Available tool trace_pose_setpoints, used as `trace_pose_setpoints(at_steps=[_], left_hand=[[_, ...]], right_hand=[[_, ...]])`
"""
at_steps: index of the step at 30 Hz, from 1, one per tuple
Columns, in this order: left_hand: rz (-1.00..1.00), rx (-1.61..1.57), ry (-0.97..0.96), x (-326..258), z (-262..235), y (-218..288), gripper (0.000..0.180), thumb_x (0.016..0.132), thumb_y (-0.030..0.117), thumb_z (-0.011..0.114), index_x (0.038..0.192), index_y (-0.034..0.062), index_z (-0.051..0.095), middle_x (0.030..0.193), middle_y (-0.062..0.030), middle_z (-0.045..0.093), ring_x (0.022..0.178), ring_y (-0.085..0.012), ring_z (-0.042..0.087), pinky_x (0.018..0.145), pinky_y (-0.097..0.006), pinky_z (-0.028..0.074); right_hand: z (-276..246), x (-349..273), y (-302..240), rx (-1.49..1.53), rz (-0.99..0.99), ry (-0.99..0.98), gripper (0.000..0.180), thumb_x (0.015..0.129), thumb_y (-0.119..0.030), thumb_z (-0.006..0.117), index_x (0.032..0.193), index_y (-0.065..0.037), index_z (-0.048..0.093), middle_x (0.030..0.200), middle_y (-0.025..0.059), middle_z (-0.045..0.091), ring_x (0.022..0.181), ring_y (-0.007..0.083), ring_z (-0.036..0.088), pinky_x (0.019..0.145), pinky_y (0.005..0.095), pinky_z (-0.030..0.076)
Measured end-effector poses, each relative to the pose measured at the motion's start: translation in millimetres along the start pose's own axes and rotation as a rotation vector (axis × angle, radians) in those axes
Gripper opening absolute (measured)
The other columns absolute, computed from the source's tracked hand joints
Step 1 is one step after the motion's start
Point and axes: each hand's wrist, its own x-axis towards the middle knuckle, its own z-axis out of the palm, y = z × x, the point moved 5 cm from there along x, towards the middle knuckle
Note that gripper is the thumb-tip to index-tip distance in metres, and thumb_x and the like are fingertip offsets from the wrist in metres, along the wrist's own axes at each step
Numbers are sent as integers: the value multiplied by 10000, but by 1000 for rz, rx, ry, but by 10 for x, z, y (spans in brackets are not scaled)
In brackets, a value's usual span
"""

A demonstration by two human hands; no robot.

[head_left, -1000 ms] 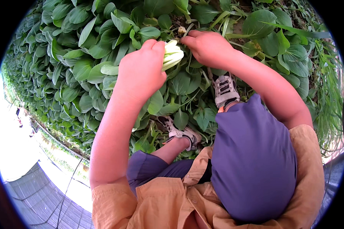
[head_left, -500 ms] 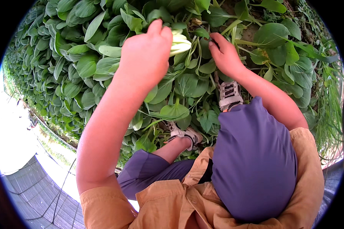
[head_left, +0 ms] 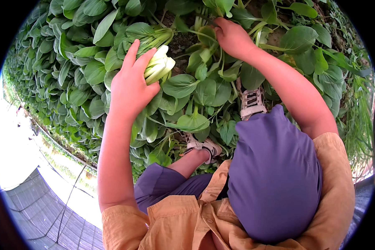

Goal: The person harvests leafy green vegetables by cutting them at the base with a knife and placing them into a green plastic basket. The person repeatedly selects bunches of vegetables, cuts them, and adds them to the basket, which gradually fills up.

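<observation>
A cut bok choy (head_left: 159,66) with a pale base lies on the leaves, its base toward the right. My left hand (head_left: 133,83) is against its left side, fingers stretched out and apart. Just beyond it lies another bok choy (head_left: 156,38) with green stalks. Farther right, my right hand (head_left: 234,38) is closed low among the stems of a standing bok choy (head_left: 202,18). A small dark piece shows at its fingertips; most of it is hidden, so I cannot tell what it is.
Dense bok choy plants (head_left: 79,75) fill the left. Larger leaves (head_left: 298,38) and long grass (head_left: 360,121) stand at the right. My sandalled feet (head_left: 252,102) are among the plants, close to my raised knee (head_left: 275,175). Dark sheeting (head_left: 50,208) covers ground at lower left.
My left hand has moved left and nearer with the bok choy, and its fingers have opened from their grip. My right hand has reached farther forward and slightly left, into the stems.
</observation>
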Motion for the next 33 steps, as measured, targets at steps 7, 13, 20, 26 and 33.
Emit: trace_pose_setpoints(at_steps=[7, 13, 20, 26, 33], left_hand=[[-4, 174, 17, -90, 139, -68, 648, 641, 86, 673, 1282, 99, 577, 1514, -108, 377, 978, -304, 656, 772, -380, 546], [-53, 187, 44, -124, 259, -164, 675, 635, 91, 675, 1298, 74, 553, 1523, -77, 365, 926, -301, 658, 718, -378, 537], [-98, 174, 48, -207, 407, -284, 687, 634, 96, 681, 1307, 77, 546, 1534, -56, 348, 877, -284, 664, 691, -377, 532], [-100, 165, 69, -235, 441, -272, 680, 638, 93, 687, 1302, 66, 542, 1531, -59, 349, 886, -291, 664, 705, -379, 540], [-78, 164, 76, -305, 521, -299, 675, 649, 92, 692, 1302, 58, 525, 1501, -64, 389, 902, -294, 663, 738, -385, 542]], right_hand=[[107, -537, -500, 283, -224, -149, 213, 920, -135, 499, 1093, -31, 569, 1016, 179, 644, 939, 403, 615, 805, 477, 502], [432, -52, -545, 248, -33, -176, 268, 924, -163, 465, 1113, -7, 575, 999, 250, 649, 956, 444, 606, 837, 506, 486], [573, 17, -456, 178, -38, -264, 218, 934, -132, 431, 1040, 11, 557, 939, 263, 644, 913, 455, 605, 793, 512, 480], [609, 95, -473, 69, -62, -324, 219, 941, -146, 425, 1053, 8, 532, 958, 256, 649, 932, 455, 605, 808, 513, 485], [717, 153, -638, -99, 32, -487, 248, 909, -137, 435, 1064, -6, 578, 1009, 211, 660, 960, 417, 626, 826, 509, 498]])
